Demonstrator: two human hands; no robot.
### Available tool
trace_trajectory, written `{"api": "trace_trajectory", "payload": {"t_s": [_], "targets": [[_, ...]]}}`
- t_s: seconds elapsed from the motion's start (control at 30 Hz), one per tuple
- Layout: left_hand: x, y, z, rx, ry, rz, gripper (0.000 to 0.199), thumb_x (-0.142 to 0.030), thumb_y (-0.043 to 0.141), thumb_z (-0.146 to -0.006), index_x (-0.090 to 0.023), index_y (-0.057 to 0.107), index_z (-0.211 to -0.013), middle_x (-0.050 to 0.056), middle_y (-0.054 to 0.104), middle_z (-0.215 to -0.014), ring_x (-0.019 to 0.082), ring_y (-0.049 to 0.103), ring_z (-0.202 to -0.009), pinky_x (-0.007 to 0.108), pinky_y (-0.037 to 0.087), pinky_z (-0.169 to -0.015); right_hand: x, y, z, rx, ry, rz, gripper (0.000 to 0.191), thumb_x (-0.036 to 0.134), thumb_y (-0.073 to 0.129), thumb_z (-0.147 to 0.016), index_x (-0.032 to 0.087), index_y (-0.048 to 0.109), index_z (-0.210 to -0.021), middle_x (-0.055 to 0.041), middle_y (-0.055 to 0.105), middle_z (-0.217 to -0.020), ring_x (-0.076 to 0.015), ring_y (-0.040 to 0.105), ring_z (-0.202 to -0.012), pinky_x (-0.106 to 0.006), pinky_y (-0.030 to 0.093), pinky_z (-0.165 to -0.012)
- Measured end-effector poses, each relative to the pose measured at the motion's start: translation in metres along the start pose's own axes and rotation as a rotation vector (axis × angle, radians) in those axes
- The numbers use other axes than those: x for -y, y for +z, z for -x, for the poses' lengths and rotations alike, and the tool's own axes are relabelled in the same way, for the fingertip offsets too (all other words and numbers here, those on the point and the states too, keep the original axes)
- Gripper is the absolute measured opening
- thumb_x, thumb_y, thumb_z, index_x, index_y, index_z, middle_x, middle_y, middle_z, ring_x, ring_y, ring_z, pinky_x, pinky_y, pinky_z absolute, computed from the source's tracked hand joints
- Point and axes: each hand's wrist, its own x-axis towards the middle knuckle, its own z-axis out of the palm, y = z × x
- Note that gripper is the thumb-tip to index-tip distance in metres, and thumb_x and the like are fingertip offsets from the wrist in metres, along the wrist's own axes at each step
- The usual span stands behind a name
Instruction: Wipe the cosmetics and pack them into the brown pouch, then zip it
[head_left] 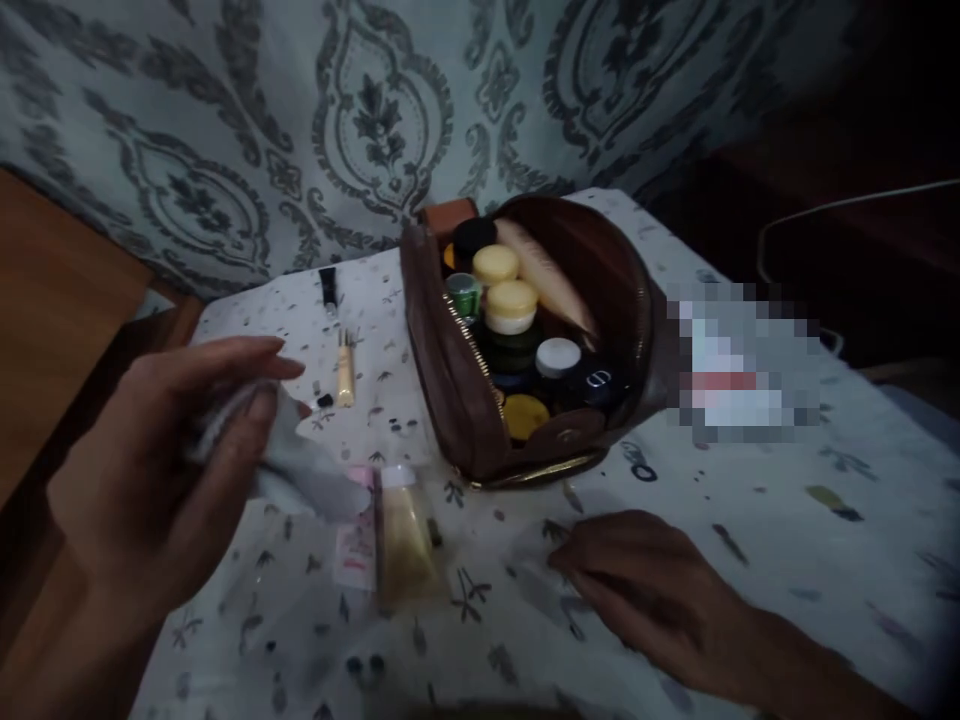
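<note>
My left hand (187,450) is closed around a crumpled whitish cloth or tissue (300,460), one end of which hangs over the table. My right hand (660,590) is low over the tabletop, fingers pinched together; a faint pale blur by the fingertips is too unclear to name. Between the hands lie a clear tube with yellowish contents and a white cap (409,545) and a small pink-and-white packet (356,555). Behind them stands an unzipped brown toiletry bag (465,400), filled with jars, among them cream-lidded jars (511,305), a white-lidded jar (558,357) and a long beige tube (544,270).
A slim beige tube (345,370) and a small black-capped tube (328,290) lie on the patterned tablecloth (480,650) left of the bag. A blurred-out patch (742,370) covers something at the right. A patterned curtain (382,110) hangs behind; wooden furniture (67,330) borders the left.
</note>
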Motion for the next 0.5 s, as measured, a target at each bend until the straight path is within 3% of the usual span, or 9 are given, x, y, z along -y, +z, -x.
{"api": "trace_trajectory", "payload": {"t_s": [0.07, 0.13, 0.3, 0.4, 0.5], "targets": [[0.006, -0.011, 0.009, -0.117, -0.065, -0.013, 0.017, -0.036, 0.063, -0.091, -0.032, 0.068, -0.107, -0.003, 0.069, -0.092, 0.018, 0.064, -0.085, 0.034, 0.050, -0.074, 0.002, 0.003, -0.001, 0.010, -0.040, 0.022, 0.019, 0.014, 0.050, -0.096, 0.020, 0.067, -0.090, -0.0038, 0.072, -0.074, -0.0132, 0.067, -0.063, -0.022, 0.054, -0.061], [0.022, -0.022, 0.018, -0.129, -0.076, 0.033, 0.020, -0.040, 0.064, -0.089, -0.027, 0.070, -0.102, -0.003, 0.065, -0.079, 0.014, 0.058, -0.066, 0.030, 0.047, -0.062, 0.007, 0.005, -0.001, 0.017, -0.077, 0.047, 0.022, 0.016, 0.048, -0.098, 0.020, 0.067, -0.088, -0.0034, 0.070, -0.071, -0.0129, 0.065, -0.058, -0.023, 0.052, -0.057], [0.077, -0.039, 0.051, 0.002, -0.231, 0.093, 0.032, -0.052, 0.058, -0.089, -0.021, 0.068, -0.095, -0.004, 0.056, -0.066, 0.010, 0.048, -0.048, 0.023, 0.039, -0.042, 0.028, 0.018, -0.005, 0.161, -0.049, 0.062, 0.029, 0.019, 0.044, -0.101, 0.019, 0.067, -0.083, -0.0029, 0.066, -0.068, -0.0131, 0.063, -0.058, -0.025, 0.048, -0.057], [0.094, -0.032, 0.077, 0.071, -0.288, 0.143, 0.036, -0.054, 0.053, -0.091, -0.020, 0.066, -0.096, -0.003, 0.056, -0.068, 0.011, 0.048, -0.049, 0.023, 0.038, -0.043, 0.039, 0.036, -0.010, 0.238, -0.006, 0.066, 0.029, 0.019, 0.041, -0.101, 0.018, 0.067, -0.088, -0.0032, 0.066, -0.073, -0.0133, 0.064, -0.064, -0.024, 0.048, -0.060], [0.103, -0.021, 0.102, 0.177, -0.281, 0.168, 0.037, -0.053, 0.051, -0.092, -0.020, 0.063, -0.103, 0.001, 0.062, -0.079, 0.015, 0.055, -0.059, 0.025, 0.044, -0.050, 0.046, 0.060, -0.019, 0.207, 0.032, 0.139, 0.023, 0.023, 0.047, -0.098, 0.018, 0.067, -0.109, -0.0086, 0.068, -0.097, -0.0195, 0.067, -0.085, -0.030, 0.055, -0.072]]}}
